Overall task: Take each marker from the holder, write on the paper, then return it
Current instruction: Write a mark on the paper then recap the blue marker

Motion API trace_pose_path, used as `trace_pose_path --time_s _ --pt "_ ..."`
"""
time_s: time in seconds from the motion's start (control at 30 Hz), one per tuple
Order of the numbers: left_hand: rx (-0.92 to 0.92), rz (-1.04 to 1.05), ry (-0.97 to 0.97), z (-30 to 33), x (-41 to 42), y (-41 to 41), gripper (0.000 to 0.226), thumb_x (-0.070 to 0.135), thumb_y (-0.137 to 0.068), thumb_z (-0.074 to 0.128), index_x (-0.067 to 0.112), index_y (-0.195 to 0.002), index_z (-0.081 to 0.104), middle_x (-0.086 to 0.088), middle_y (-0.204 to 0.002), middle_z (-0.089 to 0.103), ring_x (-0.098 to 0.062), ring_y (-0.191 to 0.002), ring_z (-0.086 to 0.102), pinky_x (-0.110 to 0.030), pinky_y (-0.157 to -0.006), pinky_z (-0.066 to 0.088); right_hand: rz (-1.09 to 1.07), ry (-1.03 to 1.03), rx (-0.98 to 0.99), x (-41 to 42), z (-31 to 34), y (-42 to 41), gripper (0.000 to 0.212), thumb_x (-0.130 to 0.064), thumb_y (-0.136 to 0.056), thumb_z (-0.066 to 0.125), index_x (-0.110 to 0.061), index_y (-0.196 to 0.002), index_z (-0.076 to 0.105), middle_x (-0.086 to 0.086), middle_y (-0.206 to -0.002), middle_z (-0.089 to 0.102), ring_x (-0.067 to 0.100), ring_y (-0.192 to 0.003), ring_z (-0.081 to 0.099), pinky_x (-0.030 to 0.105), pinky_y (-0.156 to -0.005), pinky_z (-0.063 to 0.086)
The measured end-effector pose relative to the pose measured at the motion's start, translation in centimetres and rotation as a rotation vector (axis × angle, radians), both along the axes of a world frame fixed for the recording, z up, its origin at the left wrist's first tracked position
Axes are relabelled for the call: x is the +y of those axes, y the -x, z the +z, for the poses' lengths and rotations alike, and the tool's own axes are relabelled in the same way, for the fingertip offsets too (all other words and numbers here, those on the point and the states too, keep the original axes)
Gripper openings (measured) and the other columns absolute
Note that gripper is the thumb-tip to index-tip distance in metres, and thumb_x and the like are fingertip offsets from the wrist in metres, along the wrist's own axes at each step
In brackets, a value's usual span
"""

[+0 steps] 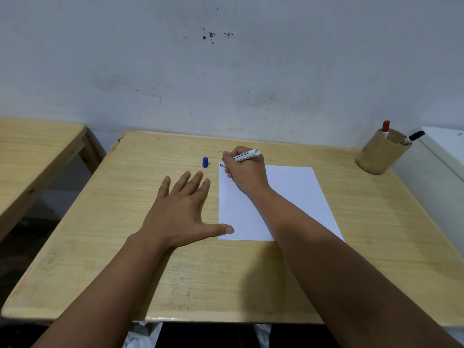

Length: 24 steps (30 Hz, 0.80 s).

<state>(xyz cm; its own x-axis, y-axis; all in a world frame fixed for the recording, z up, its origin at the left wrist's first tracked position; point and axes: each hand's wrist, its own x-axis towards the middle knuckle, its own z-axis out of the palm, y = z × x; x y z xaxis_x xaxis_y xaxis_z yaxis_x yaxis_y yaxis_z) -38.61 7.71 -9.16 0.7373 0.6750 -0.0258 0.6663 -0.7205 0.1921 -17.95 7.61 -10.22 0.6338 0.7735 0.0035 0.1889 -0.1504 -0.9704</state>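
Fingers (227, 159) of my right hand (244, 172) are wrapped around the white-barrelled blue marker (244, 155), its blue tip touching the far left corner of the paper, while my left hand (180, 212) lies flat, spread wide and holding nothing. Both rest on the light wooden table (125, 247). The white rectangular sheet of paper (296, 192) lies right of centre; my left thumb touches its near left edge. At the far right corner stands the tan cylindrical holder (376, 156), carrying a red-capped marker (385, 128) and a black-capped marker (414, 136). The small blue cap (205, 162) stands upright just beyond my left fingertips.
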Motion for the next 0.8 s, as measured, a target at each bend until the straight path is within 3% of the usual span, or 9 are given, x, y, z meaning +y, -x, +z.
trace_pose_path --time_s 0.2,0.33,0.47,0.53,0.6,0.7,0.8 --pt "-0.011 -0.001 -0.006 -0.1 0.1 0.0 0.131 0.107 -0.061 0.028 0.028 -0.165 0.015 0.007 -0.174 -0.001 -0.014 -0.16 -0.009 -0.055 -0.127 -0.003 0.007 0.007 -0.033 0.0 0.2 0.1 0.029 -0.034 -0.087 0.073 -0.027 -0.059 0.067 0.01 -0.072 0.077 0.018 -0.059 0.069 0.036 -0.064 0.057" --pt "-0.028 0.002 -0.005 -0.2 0.2 0.0 0.132 0.108 -0.06 0.028 0.028 -0.165 0.016 0.007 -0.174 0.0 -0.013 -0.16 -0.009 -0.055 -0.127 -0.002 0.007 0.031 -0.025 -0.1 0.3 0.1 0.025 -0.033 -0.08 0.068 -0.019 -0.061 0.064 0.013 -0.073 0.077 0.02 -0.059 0.069 0.04 -0.064 0.056" --pt "-0.035 -0.009 0.016 0.1 -0.2 0.1 0.128 0.107 -0.062 0.03 0.028 -0.163 0.023 0.008 -0.174 0.007 -0.013 -0.16 -0.003 -0.054 -0.127 -0.001 -0.023 -0.047 0.078 -0.2 0.5 -0.1 0.03 -0.028 -0.092 0.075 -0.017 -0.066 0.065 0.009 -0.068 0.075 0.02 -0.056 0.067 0.033 -0.058 0.054" --pt "-0.148 0.049 0.046 0.5 0.0 -0.2 0.106 0.099 -0.072 0.034 0.031 -0.153 0.043 0.009 -0.168 0.029 -0.014 -0.157 0.018 -0.051 -0.126 0.011 -0.03 -0.088 0.128 -0.4 0.8 -0.1 0.033 -0.033 -0.094 0.08 -0.016 -0.07 0.065 0.008 -0.064 0.07 0.02 -0.054 0.061 0.03 -0.053 0.05" --pt "-0.35 0.169 0.047 1.0 0.7 -1.2 0.073 0.082 -0.086 0.042 0.031 -0.136 0.057 0.01 -0.145 0.057 -0.017 -0.136 0.049 -0.047 -0.113 0.035 -0.018 -0.098 0.13 -0.6 1.4 0.1 0.037 -0.045 -0.092 0.082 -0.019 -0.073 0.065 0.008 -0.063 0.066 0.02 -0.053 0.055 0.029 -0.051 0.045" --pt "-0.526 0.309 0.102 2.1 3.0 -3.2 0.049 0.048 -0.091 0.057 0.035 -0.138 0.053 0.011 -0.133 0.063 -0.014 -0.111 0.064 -0.042 -0.093 0.052 -0.025 -0.134 0.105 -1.1 2.9 0.0 0.037 -0.052 -0.09 0.082 -0.025 -0.074 0.062 0.017 -0.066 0.059 0.016 -0.049 0.049 0.026 -0.049 0.039" --pt "-0.512 0.319 0.145 2.4 5.3 -4.8 0.047 0.04 -0.092 0.061 0.035 -0.139 0.058 0.012 -0.132 0.064 -0.015 -0.109 0.066 -0.042 -0.092 0.054 0.049 -0.185 0.103 -2.0 4.8 -0.9 0.023 -0.033 -0.092 0.086 -0.02 -0.087 0.068 0.014 -0.071 0.069 0.017 -0.053 0.059 0.026 -0.048 0.044"
